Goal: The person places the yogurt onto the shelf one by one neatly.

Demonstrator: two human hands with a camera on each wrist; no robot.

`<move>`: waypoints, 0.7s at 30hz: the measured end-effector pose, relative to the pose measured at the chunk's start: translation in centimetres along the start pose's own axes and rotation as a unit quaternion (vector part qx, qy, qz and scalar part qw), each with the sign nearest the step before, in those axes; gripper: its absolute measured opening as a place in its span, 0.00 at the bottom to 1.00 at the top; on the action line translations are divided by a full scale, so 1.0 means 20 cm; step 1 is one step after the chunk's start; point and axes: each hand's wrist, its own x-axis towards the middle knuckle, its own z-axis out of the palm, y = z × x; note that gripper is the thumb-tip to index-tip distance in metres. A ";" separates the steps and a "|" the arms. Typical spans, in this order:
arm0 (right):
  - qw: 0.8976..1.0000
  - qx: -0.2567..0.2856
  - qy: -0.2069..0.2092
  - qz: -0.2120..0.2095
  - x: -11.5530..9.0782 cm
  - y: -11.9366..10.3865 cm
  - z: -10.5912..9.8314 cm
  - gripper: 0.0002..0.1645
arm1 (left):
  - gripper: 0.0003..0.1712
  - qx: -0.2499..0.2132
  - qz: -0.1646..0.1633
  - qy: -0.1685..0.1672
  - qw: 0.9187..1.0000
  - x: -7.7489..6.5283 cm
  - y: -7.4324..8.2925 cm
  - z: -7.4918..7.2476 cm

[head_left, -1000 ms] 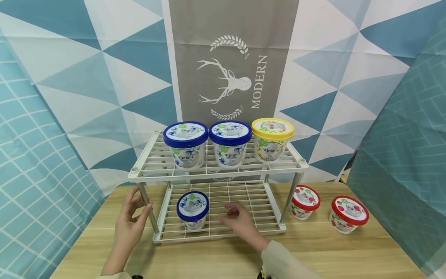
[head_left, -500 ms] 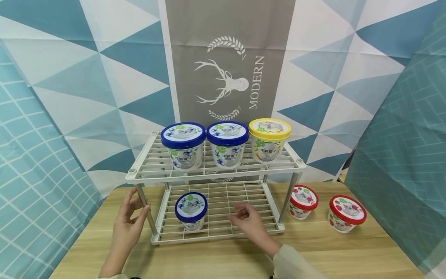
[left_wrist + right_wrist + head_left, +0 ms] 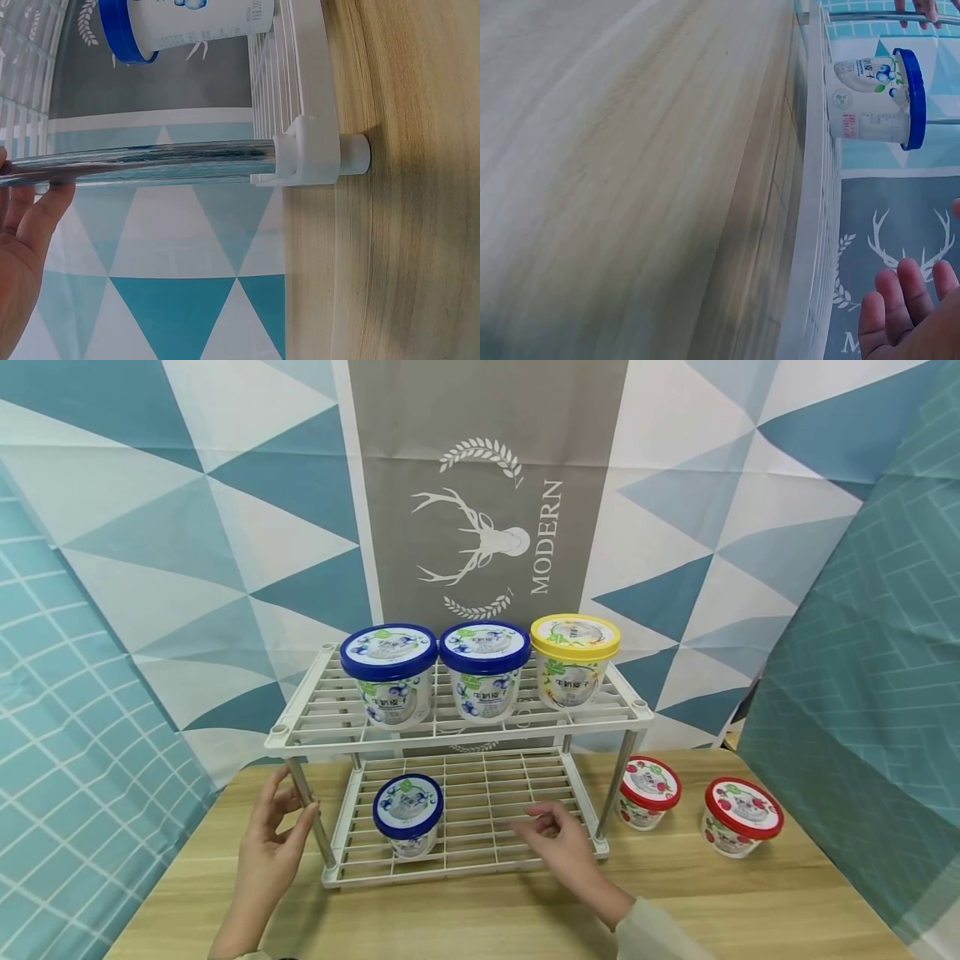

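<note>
My left hand [image 3: 270, 839] holds the front left metal post [image 3: 311, 814] of a white two-tier shelf rack [image 3: 457, 739]. In the left wrist view its fingertips lie against the shiny post [image 3: 172, 163]. A blueberry tub [image 3: 408, 814] with a blue lid stands on the left of the lower tier, apart from both hands. My right hand [image 3: 558, 843] hovers over the lower tier's right half, fingers loosely bent, holding nothing. The right wrist view shows the same tub [image 3: 874, 97] and my right hand [image 3: 915, 315] at the lower right.
On the upper tier stand two blue-lidded tubs [image 3: 390, 677] [image 3: 483, 672] and a yellow-lidded tub [image 3: 573, 660]. Two red-lidded tubs [image 3: 648, 793] [image 3: 741, 818] stand on the wooden table [image 3: 465, 918] right of the rack. Patterned cloth [image 3: 675, 460] hangs behind.
My right hand has moved rightward, away from the blue-lidded tub on the lower tier. My left hand stays at the post. The head view has shifted slightly.
</note>
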 end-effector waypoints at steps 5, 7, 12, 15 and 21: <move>1.000 -0.019 0.020 -0.002 -0.01 0.01 -0.07 0.20 | 0.41 -0.004 0.003 0.000 1.000 0.00 0.00 0.00; 1.000 -0.017 0.026 -0.002 -0.02 0.01 -0.10 0.19 | 0.41 -0.006 0.007 0.001 1.000 0.00 0.00 0.00; 1.000 -0.006 0.031 0.002 -0.03 0.03 -0.16 0.22 | 0.41 -0.005 0.008 0.002 1.000 0.00 0.00 0.00; 0.999 -0.016 0.039 0.011 -0.03 0.03 -0.19 0.23 | 0.41 0.001 0.004 0.002 1.000 0.00 0.00 0.00; 0.997 -0.036 0.055 0.034 -0.05 0.04 -0.26 0.22 | 0.42 0.003 0.008 0.004 1.000 0.00 -0.01 0.00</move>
